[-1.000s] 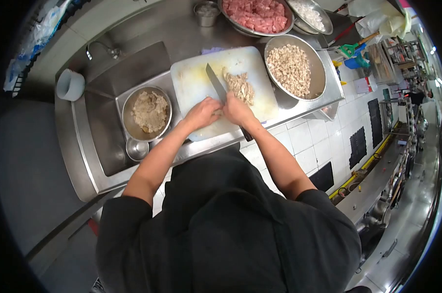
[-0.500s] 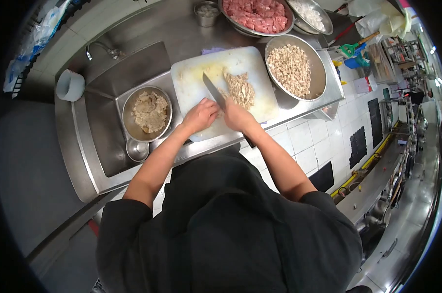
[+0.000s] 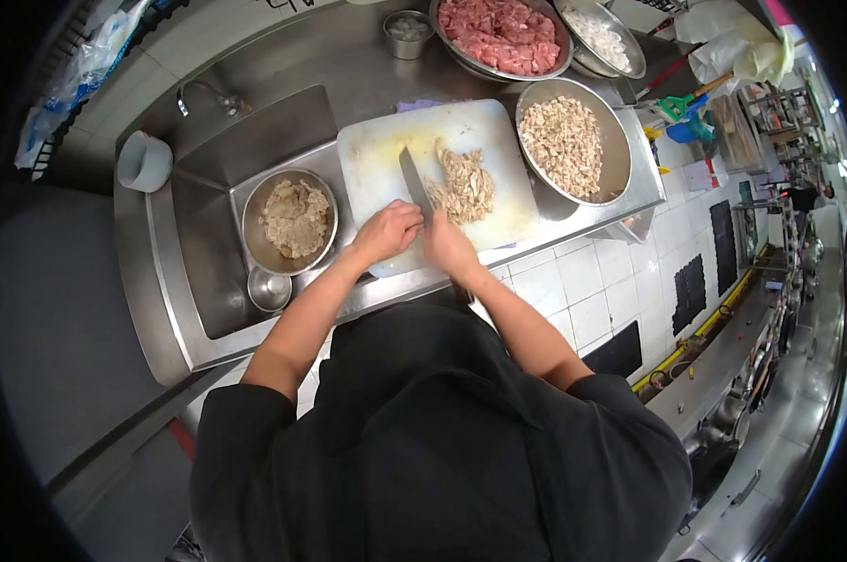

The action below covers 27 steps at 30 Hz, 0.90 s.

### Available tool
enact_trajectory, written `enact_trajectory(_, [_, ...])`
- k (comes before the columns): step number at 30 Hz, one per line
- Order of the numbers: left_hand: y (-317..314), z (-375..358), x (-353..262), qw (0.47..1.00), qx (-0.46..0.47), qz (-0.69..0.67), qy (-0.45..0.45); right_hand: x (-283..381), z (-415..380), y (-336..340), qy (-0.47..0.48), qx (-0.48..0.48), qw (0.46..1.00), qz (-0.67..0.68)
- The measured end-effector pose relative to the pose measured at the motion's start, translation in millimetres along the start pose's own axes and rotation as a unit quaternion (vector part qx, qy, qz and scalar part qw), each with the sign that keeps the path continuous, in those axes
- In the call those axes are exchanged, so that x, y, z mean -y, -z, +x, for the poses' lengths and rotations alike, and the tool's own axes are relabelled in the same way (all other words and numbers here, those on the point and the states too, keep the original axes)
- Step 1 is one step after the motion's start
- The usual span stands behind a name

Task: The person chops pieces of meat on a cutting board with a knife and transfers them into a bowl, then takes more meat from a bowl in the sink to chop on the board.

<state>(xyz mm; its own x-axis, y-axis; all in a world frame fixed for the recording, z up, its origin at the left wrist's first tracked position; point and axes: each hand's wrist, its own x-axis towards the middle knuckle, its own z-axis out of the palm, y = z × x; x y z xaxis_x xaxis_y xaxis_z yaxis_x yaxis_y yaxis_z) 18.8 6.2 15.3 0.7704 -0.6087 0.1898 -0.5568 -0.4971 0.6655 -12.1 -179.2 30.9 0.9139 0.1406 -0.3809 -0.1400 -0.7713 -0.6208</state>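
A knife [image 3: 414,180] is in my right hand [image 3: 449,247], its blade pointing away from me over the white cutting board [image 3: 372,140]. Just left of the blade, my left hand [image 3: 389,230] has its fingers curled together at the board's near part; whatever they hold is hidden. Shredded pale food [image 3: 464,185] lies in a pile right of the knife. Beside the board on the right stands a metal bowl [image 3: 618,150] of chopped pale pieces [image 3: 562,145]. To the left, another metal bowl [image 3: 253,223] holds a lumpy pale mass [image 3: 295,217].
Behind the board are a bowl of raw pink meat [image 3: 503,36], a bowl of white pieces [image 3: 599,39] and a small metal pot [image 3: 407,36]. A sink [image 3: 208,253] with a faucet [image 3: 219,99], a white container [image 3: 144,161] and a small metal bowl [image 3: 270,288] are at left.
The knife blade has turned more upright in view, and my right hand has shifted slightly left relative to the board. The whole view has moved a little.
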Motion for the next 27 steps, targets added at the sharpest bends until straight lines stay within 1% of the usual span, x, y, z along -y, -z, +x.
enact_trajectory(1, [3.3, 0.0, 1.0, 1.0, 0.028, 0.003, -0.002, 5.0, 11.2, 9.9, 0.0, 0.002, 1.0, 0.0])
enact_trajectory(3, [7.0, -3.8, 0.7, 0.999, 0.041, 0.013, -0.009, 18.8, 21.0, 32.0, 0.024, 0.017, 0.997, -0.073])
enact_trajectory(4, [10.2, -1.7, 3.8, 0.998, 0.047, 0.024, -0.019, 20.1, 20.0, 41.4, 0.035, 0.03, 0.998, -0.048])
enact_trajectory(5, [11.6, -1.3, 6.9, 0.998, 0.045, 0.025, -0.02, 21.0, 14.6, 47.8, 0.037, 0.029, 0.998, -0.05])
enact_trajectory(7, [6.2, -6.3, 12.1, 0.998, 0.012, 0.031, -0.048, 20.2, -7.9, 50.0, 0.056, 0.074, 0.989, -0.116])
enact_trajectory(8, [4.5, -8.0, 13.1, 0.999, 0.01, 0.028, -0.045, 20.8, -15.9, 44.2, 0.056, 0.078, 0.988, -0.118])
enact_trajectory(10, [7.8, -9.5, 11.3, 0.999, 0.03, 0.035, -0.02, 26.9, -25.8, 28.4, 0.018, 0.053, 0.992, -0.115])
enact_trajectory(11, [8.0, -9.7, 11.9, 0.999, 0.029, 0.035, -0.017, 24.9, -16.5, 20.7, 0.019, 0.056, 0.992, -0.116])
enact_trajectory(13, [5.4, -10.1, 14.0, 0.999, 0.002, 0.029, -0.035, 14.3, 17.1, 8.0, 0.055, 0.014, 0.996, -0.068])
enact_trajectory(14, [5.4, -10.8, 13.4, 0.999, 0.002, 0.029, -0.036, 10.6, 27.1, 11.6, 0.08, 0.02, 0.994, -0.075])
enact_trajectory(15, [6.1, -10.6, 13.0, 0.999, 0.013, 0.026, -0.022, 9.4, 21.4, 15.8, 0.079, 0.018, 0.994, -0.075])
enact_trajectory(17, [12.3, -5.2, 16.8, 0.999, 0.016, 0.031, -0.01, 19.3, 4.4, 27.8, 0.066, 0.045, 0.995, -0.062])
enact_trajectory(18, [10.3, -8.9, 15.4, 1.0, 0.014, 0.024, 0.003, 24.2, -11.7, 23.8, 0.053, 0.03, 0.996, -0.071])
enact_trajectory(19, [9.2, -10.7, 13.7, 1.0, 0.011, 0.016, 0.017, 24.7, -8.4, 16.0, 0.056, 0.031, 0.995, -0.072])
enact_trajectory(21, [11.5, -10.1, 15.4, 0.999, 0.021, 0.015, 0.023, 17.1, -1.2, -8.2, 0.005, 0.008, 0.999, -0.044])
enact_trajectory(22, [11.8, -11.3, 16.3, 0.999, 0.033, 0.014, 0.028, 14.8, 10.5, -4.7, 0.051, -0.029, 0.998, -0.004])
enact_trajectory(23, [12.1, -15.3, 14.6, 0.999, 0.037, 0.014, 0.028, 13.7, 20.5, -2.3, 0.049, -0.029, 0.998, 0.0])
enact_trajectory(25, [15.9, -13.5, 15.9, 0.999, 0.028, -0.005, 0.038, 23.3, 35.6, 17.8, 0.048, 0.028, 0.995, -0.083])
enact_trajectory(26, [18.7, -11.9, 16.9, 0.999, 0.027, -0.002, 0.035, 24.9, 31.1, 25.9, 0.072, 0.031, 0.994, -0.079])
enact_trajectory(27, [17.5, -16.1, 18.1, 0.999, 0.025, 0.009, 0.036, 29.4, 20.6, 32.9, 0.073, 0.031, 0.994, -0.079])
